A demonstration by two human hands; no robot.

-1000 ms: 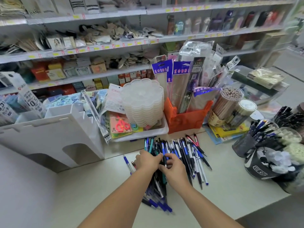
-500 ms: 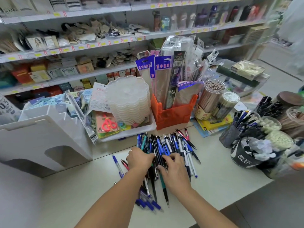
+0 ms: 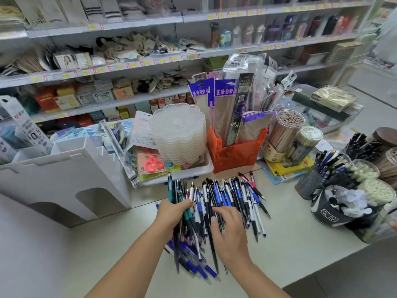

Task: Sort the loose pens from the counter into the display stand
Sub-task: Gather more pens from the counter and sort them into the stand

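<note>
Pens [image 3: 227, 196]: a loose heap of blue, black, white and teal ones lying on the pale counter [image 3: 300, 237], just in front of the white tray and the orange bin; a few more trail toward the near edge between the two forearms.
Left hand [image 3: 171, 214]: fingers curled round a bundle of dark and teal pens at the left side of the heap, gripping them.
Right hand [image 3: 227, 224]: lies on top of the heap, fingers bent over several pens; whether it actually grips any cannot be told.
Display stand [image 3: 71, 175]: white, stepped, with arched cut-outs in its side, standing on the counter to the left of the heap, apart from it; what its slots hold cannot be made out.
White tray [image 3: 193, 171]: holds a tall stack of clear scalloped dishes [image 3: 180, 134], a packet with red scissors [image 3: 153, 163] and other flat packets.
Orange bin [image 3: 236, 155]: stuffed with long upright packets in clear and blue sleeves.
Clear tubs [image 3: 285, 134]: two round ones right of the bin, packed with upright pencils.
Mesh cup [image 3: 311, 181]: at the right, full of blue and black pens standing on end.
Black bowl [image 3: 330, 209]: beside the cup, holding small white and dark pieces.
</note>
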